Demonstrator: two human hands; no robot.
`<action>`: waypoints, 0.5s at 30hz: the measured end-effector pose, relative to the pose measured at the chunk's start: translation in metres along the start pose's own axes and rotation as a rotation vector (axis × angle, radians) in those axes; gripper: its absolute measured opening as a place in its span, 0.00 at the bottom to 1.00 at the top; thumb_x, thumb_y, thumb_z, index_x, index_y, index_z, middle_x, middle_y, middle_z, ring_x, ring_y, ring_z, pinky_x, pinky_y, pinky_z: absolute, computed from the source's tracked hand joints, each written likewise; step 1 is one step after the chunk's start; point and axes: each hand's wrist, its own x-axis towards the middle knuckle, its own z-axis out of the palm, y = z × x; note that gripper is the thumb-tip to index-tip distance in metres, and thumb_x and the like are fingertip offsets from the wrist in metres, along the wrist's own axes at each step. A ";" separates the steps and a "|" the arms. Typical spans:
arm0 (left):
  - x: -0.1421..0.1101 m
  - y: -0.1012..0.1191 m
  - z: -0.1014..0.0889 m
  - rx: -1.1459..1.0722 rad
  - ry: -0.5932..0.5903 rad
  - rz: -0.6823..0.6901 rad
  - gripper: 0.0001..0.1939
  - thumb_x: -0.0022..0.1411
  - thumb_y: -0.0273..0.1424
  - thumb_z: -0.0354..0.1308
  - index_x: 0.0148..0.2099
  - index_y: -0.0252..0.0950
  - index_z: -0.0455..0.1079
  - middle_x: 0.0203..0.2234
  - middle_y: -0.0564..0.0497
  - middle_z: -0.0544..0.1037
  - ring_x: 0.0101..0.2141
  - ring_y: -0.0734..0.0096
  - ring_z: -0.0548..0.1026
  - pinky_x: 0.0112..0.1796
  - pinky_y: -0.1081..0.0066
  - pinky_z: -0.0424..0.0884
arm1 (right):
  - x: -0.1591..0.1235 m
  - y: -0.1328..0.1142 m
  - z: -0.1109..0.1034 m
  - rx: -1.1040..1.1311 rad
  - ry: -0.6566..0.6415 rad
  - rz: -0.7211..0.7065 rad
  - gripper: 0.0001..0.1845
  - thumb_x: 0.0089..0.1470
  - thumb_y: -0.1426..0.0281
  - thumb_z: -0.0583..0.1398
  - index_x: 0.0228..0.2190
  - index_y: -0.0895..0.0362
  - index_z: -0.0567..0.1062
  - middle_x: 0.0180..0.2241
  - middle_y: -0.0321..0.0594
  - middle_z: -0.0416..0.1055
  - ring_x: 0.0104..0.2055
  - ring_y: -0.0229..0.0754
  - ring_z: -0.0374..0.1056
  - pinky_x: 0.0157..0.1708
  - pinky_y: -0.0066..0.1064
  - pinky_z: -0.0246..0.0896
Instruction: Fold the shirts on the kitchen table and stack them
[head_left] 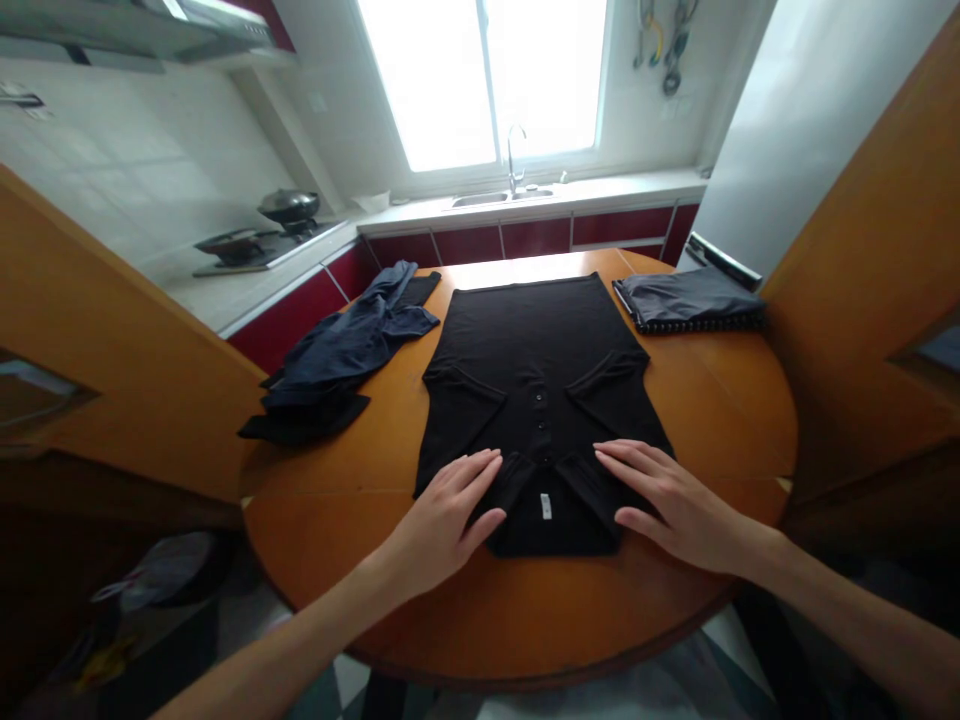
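Note:
A black polo shirt (525, 335) lies spread on the round wooden table, its collar end towards me and its hem at the far side. Both sleeves are folded inward over the front, beside the buttons. Inside the neck a small white label (546, 506) shows. My left hand (454, 510) rests on the shirt left of the collar, fingers stretched out. To the right of the collar, my right hand (664, 500) lies flat on the cloth with its fingers extended. Neither hand grips anything.
Rumpled dark blue and black clothes (337, 350) lie on the table's left side. A folded grey and black stack (690, 298) sits at the right. The wooden table (525, 625) has a rounded near edge. Beyond are a counter with a sink (484, 199) and a stove (270, 248).

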 end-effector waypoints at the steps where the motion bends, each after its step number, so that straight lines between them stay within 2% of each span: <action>1: -0.005 -0.001 -0.001 -0.029 -0.038 0.046 0.32 0.73 0.39 0.53 0.74 0.40 0.51 0.69 0.41 0.61 0.67 0.55 0.60 0.65 0.52 0.60 | -0.005 0.002 -0.001 0.003 -0.008 -0.011 0.37 0.63 0.59 0.62 0.69 0.52 0.59 0.67 0.49 0.61 0.69 0.55 0.55 0.66 0.50 0.57; 3: -0.014 -0.003 -0.001 -0.069 -0.128 0.136 0.40 0.71 0.39 0.58 0.76 0.42 0.43 0.71 0.43 0.55 0.70 0.54 0.54 0.67 0.50 0.56 | -0.012 0.003 -0.002 0.003 -0.048 -0.042 0.42 0.61 0.58 0.64 0.70 0.51 0.57 0.68 0.48 0.59 0.70 0.55 0.54 0.68 0.51 0.54; 5: -0.018 -0.002 0.001 -0.088 -0.182 0.182 0.43 0.69 0.38 0.60 0.77 0.44 0.40 0.72 0.44 0.53 0.71 0.55 0.52 0.68 0.49 0.54 | -0.015 0.001 -0.002 -0.002 -0.090 -0.070 0.42 0.60 0.60 0.65 0.70 0.50 0.56 0.69 0.46 0.58 0.71 0.54 0.53 0.69 0.52 0.50; 10: -0.016 -0.002 0.007 -0.073 -0.156 0.189 0.40 0.70 0.35 0.59 0.76 0.43 0.44 0.71 0.43 0.56 0.70 0.57 0.55 0.67 0.52 0.58 | -0.010 -0.006 0.006 0.006 -0.092 -0.160 0.36 0.60 0.73 0.62 0.67 0.50 0.63 0.66 0.44 0.64 0.69 0.49 0.57 0.70 0.51 0.48; 13: -0.013 -0.005 0.007 -0.073 -0.146 0.213 0.39 0.70 0.34 0.59 0.76 0.43 0.46 0.70 0.43 0.58 0.69 0.58 0.58 0.66 0.55 0.61 | -0.008 -0.006 0.009 0.009 -0.055 -0.197 0.32 0.59 0.76 0.61 0.64 0.51 0.68 0.63 0.45 0.68 0.67 0.49 0.62 0.69 0.50 0.51; 15: -0.012 -0.007 0.007 -0.076 -0.141 0.223 0.37 0.70 0.29 0.57 0.75 0.42 0.48 0.70 0.44 0.60 0.68 0.60 0.60 0.66 0.58 0.63 | -0.008 -0.005 0.010 0.003 -0.040 -0.206 0.31 0.59 0.77 0.60 0.62 0.53 0.69 0.62 0.45 0.69 0.65 0.48 0.64 0.68 0.50 0.53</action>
